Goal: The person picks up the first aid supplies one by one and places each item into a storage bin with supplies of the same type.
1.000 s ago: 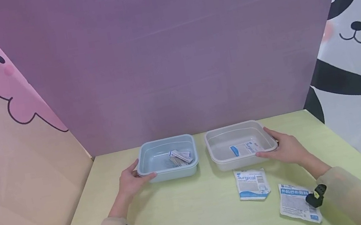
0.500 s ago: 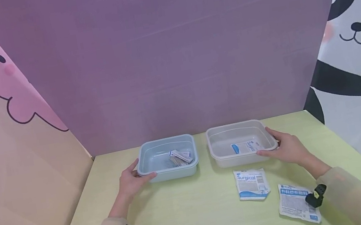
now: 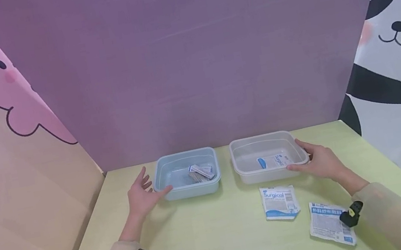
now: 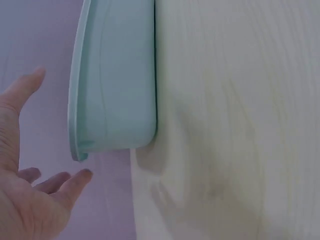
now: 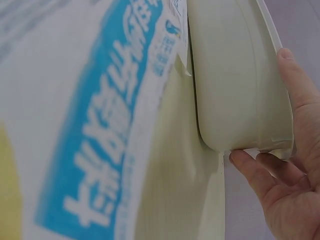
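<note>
A light blue plastic bin (image 3: 191,191) stands at the back of the table, holding a few small wrapped packets (image 3: 201,172). My left hand (image 3: 142,198) is at its left end with fingers spread; in the left wrist view a gap shows between fingers and the blue bin (image 4: 117,75). Right of it stands a whitish plastic bin (image 3: 268,175) with a "Surgical" packet (image 3: 275,160) inside. My right hand (image 3: 322,161) holds its right front corner, thumb on the front rim and fingers at the end wall, as the right wrist view (image 5: 287,180) shows.
Two flat white-and-blue dressing packets lie in front of the whitish bin: a "Surgical" one (image 3: 279,203) and a larger one (image 3: 331,224) below my right wrist. A purple panel (image 3: 192,77) rises behind the table, with printed walls on both sides.
My left hand has let go of the blue bin, its fingers lifting away from the left end. The whitish bin slid slightly right and back with my right hand, then stayed put.
</note>
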A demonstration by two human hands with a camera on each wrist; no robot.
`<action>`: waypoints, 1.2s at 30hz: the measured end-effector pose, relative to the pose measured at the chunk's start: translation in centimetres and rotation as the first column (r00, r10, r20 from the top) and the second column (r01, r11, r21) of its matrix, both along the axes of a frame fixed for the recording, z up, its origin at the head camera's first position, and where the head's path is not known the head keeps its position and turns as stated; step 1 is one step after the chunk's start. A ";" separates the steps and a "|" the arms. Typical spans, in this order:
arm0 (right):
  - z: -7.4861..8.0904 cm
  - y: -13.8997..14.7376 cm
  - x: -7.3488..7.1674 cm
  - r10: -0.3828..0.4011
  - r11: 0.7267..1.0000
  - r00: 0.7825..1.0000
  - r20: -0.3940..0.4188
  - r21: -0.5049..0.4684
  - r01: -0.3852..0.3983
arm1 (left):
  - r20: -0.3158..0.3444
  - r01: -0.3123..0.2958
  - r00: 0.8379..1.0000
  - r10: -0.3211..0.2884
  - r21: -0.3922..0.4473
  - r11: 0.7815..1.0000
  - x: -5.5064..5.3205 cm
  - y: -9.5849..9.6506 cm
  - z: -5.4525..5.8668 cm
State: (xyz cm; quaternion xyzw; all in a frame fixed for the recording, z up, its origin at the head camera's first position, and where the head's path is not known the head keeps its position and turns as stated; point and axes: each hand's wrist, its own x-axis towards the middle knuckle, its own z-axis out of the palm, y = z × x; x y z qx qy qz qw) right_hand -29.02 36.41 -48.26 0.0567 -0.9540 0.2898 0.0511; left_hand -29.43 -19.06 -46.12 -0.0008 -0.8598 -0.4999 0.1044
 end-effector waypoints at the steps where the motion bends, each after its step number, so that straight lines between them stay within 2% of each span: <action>1: 0.0 0.1 0.0 -0.001 1.000 1.000 0.003 0.003 0.001 | -0.033 -0.004 0.999 0.003 -0.003 1.000 0.1 0.2 0.2; 4: -0.1 0.3 0.0 -0.006 1.000 1.000 0.013 0.007 0.005 | -0.128 -0.005 0.992 0.005 -0.004 1.000 0.3 0.8 0.8; 7: 0.0 0.4 0.0 -0.009 1.000 1.000 0.017 0.012 0.009 | -0.208 0.016 0.978 -0.020 -0.017 1.000 0.5 1.7 1.4; 12: 0.3 0.3 0.1 -0.020 1.000 1.000 0.023 0.013 0.020 | -0.288 0.087 0.953 -0.095 -0.042 0.995 1.0 3.5 2.6; 17: 0.3 0.2 0.1 -0.010 1.000 0.999 0.041 -0.005 0.010 | -0.301 0.166 0.938 -0.171 -0.042 0.985 1.3 5.1 3.4; 22: 0.6 0.1 0.1 0.006 1.000 0.999 0.040 -0.005 -0.006 | -0.312 0.194 0.930 -0.196 -0.038 0.980 1.5 6.8 3.8; 29: 1.2 -0.4 0.2 -0.006 1.000 0.999 0.039 0.008 0.005 | -0.304 0.243 0.923 -0.235 -0.010 0.970 1.7 9.6 3.4; 36: 1.3 -0.3 -0.2 -0.004 1.000 0.998 0.066 -0.002 0.004 | -0.279 0.295 0.921 -0.271 0.047 0.954 2.5 12.4 3.0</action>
